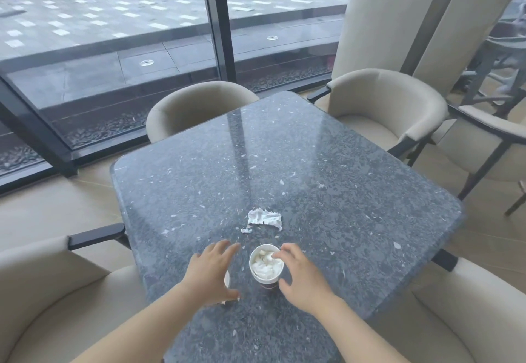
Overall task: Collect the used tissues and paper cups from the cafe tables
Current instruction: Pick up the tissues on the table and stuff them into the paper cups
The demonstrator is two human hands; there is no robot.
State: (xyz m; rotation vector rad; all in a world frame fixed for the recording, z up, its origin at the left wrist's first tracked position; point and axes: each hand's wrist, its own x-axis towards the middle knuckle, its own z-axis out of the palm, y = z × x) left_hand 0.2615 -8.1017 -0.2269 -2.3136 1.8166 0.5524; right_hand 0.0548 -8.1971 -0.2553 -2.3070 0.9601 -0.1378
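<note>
A white paper cup (266, 266) stuffed with crumpled tissues stands near the front of the dark speckled table (313, 180). My right hand (301, 276) is at the cup's right side, its fingertips touching the tissue at the rim while the thumb stays apart beside the cup. My left hand (212, 273) hovers with spread fingers over a second cup (226, 279), which is mostly hidden under the palm. A crumpled white tissue (264, 217) lies flat just beyond the cups, with a small torn scrap (246, 230) beside it.
Beige armchairs surround the table: one at the far left (193, 106), one at the far right (390, 101), and others at the near left (48, 291) and near right (469, 314). A glass wall (113, 49) stands behind.
</note>
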